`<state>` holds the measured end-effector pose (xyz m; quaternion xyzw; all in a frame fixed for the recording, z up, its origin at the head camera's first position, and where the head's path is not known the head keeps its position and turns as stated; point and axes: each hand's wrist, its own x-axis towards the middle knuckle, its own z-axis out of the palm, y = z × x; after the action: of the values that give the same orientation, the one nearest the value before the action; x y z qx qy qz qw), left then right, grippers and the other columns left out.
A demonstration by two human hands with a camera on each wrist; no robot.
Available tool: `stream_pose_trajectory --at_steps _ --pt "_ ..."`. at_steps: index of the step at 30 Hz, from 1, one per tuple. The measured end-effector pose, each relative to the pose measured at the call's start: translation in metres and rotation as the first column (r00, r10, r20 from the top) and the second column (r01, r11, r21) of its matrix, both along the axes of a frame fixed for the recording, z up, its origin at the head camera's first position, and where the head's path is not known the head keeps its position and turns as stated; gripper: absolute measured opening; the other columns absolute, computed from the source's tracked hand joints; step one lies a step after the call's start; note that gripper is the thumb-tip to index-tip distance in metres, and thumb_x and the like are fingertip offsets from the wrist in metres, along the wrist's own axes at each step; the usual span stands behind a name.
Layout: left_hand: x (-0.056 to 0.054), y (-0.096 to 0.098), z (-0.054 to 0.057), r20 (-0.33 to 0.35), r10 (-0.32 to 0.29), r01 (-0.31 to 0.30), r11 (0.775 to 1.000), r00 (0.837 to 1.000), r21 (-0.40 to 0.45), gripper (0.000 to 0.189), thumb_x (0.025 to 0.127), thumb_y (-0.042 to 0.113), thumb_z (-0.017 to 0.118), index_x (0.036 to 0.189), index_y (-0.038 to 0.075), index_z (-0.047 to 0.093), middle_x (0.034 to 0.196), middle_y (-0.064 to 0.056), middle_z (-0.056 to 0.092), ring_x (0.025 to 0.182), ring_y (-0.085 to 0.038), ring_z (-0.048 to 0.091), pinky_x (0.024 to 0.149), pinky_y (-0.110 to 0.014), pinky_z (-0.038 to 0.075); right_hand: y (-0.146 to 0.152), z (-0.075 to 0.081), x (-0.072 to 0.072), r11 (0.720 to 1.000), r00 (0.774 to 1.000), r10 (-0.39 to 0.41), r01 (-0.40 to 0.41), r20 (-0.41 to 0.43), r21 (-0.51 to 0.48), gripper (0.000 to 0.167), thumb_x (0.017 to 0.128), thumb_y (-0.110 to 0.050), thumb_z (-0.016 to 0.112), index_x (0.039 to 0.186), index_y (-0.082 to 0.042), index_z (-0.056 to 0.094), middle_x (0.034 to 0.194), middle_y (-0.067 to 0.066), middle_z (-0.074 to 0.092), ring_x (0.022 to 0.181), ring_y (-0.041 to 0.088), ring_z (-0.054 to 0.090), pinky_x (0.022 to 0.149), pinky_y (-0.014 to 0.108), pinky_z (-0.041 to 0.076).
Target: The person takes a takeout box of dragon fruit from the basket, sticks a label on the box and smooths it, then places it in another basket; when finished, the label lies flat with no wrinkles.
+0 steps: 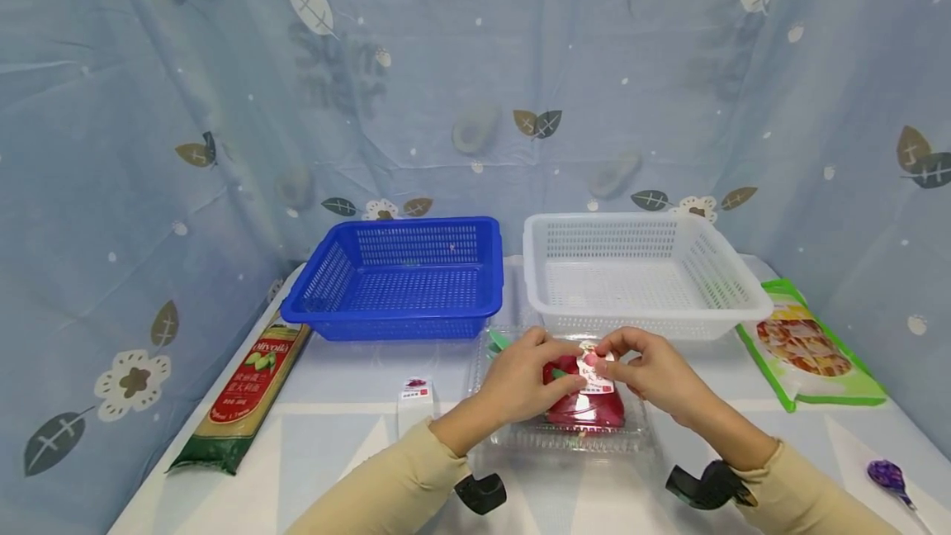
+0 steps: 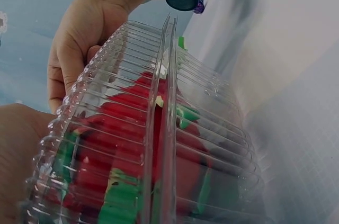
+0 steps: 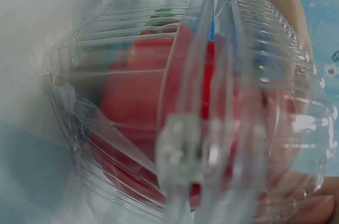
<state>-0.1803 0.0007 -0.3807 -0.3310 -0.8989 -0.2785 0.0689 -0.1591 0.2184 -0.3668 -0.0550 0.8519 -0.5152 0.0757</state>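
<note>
Lower middle: the right hand (image 1: 657, 371) pinches a label (image 1: 597, 380) with its fingers; the left hand (image 1: 526, 374) rests loose fingers on the clear box (image 1: 572, 441), probably light and bendy. Hold its sides.

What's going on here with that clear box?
A person has both hands at a label on top of a clear plastic box, with something red and green inside. The right hand seems to pinch the label's edge; the left hand is at its other side. Behind the box, a blue basket and a white basket stand on the table.
</note>
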Motion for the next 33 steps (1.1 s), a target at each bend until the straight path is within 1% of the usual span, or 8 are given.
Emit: stream_pose_trajectory --at_steps 4,8,12,16,20,27,30,33 --pt "0.001 0.001 0.001 0.003 0.001 -0.001 1.000 1.000 -0.028 0.037 0.088 0.045 0.072 0.121 0.028 0.070 0.092 0.003 0.053 0.066 -0.002 0.039 0.054 -0.015 0.032 0.000 0.001 0.001 1.000 1.000 0.005 -0.004 -0.016 0.007 0.034 0.088 -0.027 0.075 0.112 -0.006 0.063 0.099 0.009 0.056 0.050 0.007 0.036 0.044 0.022 0.035" --pt "0.001 0.001 0.001 -0.007 0.005 -0.005 0.998 1.000 -0.059 0.038 0.089 0.046 0.069 0.122 0.027 0.070 0.097 0.003 0.055 0.067 -0.002 0.040 0.054 -0.015 0.033 -0.002 -0.001 0.001 0.999 0.999 -0.001 0.003 -0.044 0.032 0.032 0.088 -0.026 0.074 0.112 -0.006 0.064 0.102 0.010 0.059 0.050 0.007 0.037 0.045 0.023 0.036" --pt "0.001 0.000 0.001 -0.037 0.002 -0.005 0.997 0.999 -0.082 0.039 0.090 0.046 0.068 0.124 0.027 0.069 0.102 0.002 0.058 0.068 -0.002 0.043 0.055 -0.015 0.033 -0.004 -0.002 0.002 0.996 0.997 -0.015 0.022 -0.082 0.083 0.031 0.088 -0.027 0.075 0.110 -0.009 0.065 0.106 0.009 0.063 0.053 0.008 0.041 0.047 0.023 0.038" --pt "0.002 0.001 0.001 -0.070 -0.007 -0.001 0.995 0.997 -0.104 0.038 0.091 0.046 0.067 0.124 0.027 0.069 0.102 0.002 0.058 0.066 -0.003 0.043 0.054 -0.015 0.032 -0.006 -0.001 0.004 0.989 0.991 -0.025 0.044 -0.131 0.142 0.029 0.087 -0.028 0.076 0.108 -0.010 0.067 0.102 0.008 0.063 0.057 0.010 0.045 0.048 0.024 0.039" --pt "0.002 0.002 0.002 -0.078 -0.014 0.004 0.993 0.997 -0.121 0.039 0.092 0.047 0.065 0.126 0.028 0.068 0.102 0.002 0.057 0.065 -0.003 0.042 0.053 -0.015 0.032 -0.008 0.001 0.004 0.974 0.980 -0.022 0.066 -0.199 0.218 0.025 0.087 -0.026 0.075 0.106 -0.011 0.068 0.096 0.005 0.064 0.064 0.012 0.049 0.051 0.023 0.042" --pt "0.001 0.003 0.005 -0.084 -0.029 0.017 0.989 0.996 -0.145 0.038 0.093 0.047 0.064 0.125 0.027 0.069 0.099 0.002 0.056 0.063 -0.003 0.041 0.053 -0.015 0.032 -0.011 0.001 0.005 0.941 0.950 0.023 0.085 -0.312 0.329 0.017 0.087 -0.020 0.075 0.102 -0.013 0.073 0.089 -0.001 0.065 0.078 0.013 0.051 0.060 0.021 0.045" --pt "0.002 0.003 0.006 -0.076 -0.033 0.022 0.989 0.997 -0.146 0.037 0.093 0.046 0.065 0.124 0.026 0.069 0.099 0.002 0.056 0.064 -0.002 0.041 0.053 -0.015 0.032 -0.011 0.002 0.005 0.929 0.939 0.036 0.095 -0.343 0.357 0.015 0.086 -0.019 0.075 0.101 -0.014 0.074 0.086 -0.003 0.064 0.077 0.011 0.050 0.062 0.021 0.044" --pt "0.002 0.003 0.007 -0.066 -0.035 0.025 0.989 0.997 -0.147 0.038 0.093 0.045 0.065 0.124 0.026 0.069 0.099 0.002 0.056 0.064 -0.002 0.040 0.053 -0.015 0.032 -0.013 0.002 0.005 0.924 0.930 0.049 0.096 -0.364 0.370 0.015 0.086 -0.018 0.075 0.100 -0.013 0.075 0.083 -0.004 0.063 0.074 0.010 0.049 0.060 0.021 0.043"
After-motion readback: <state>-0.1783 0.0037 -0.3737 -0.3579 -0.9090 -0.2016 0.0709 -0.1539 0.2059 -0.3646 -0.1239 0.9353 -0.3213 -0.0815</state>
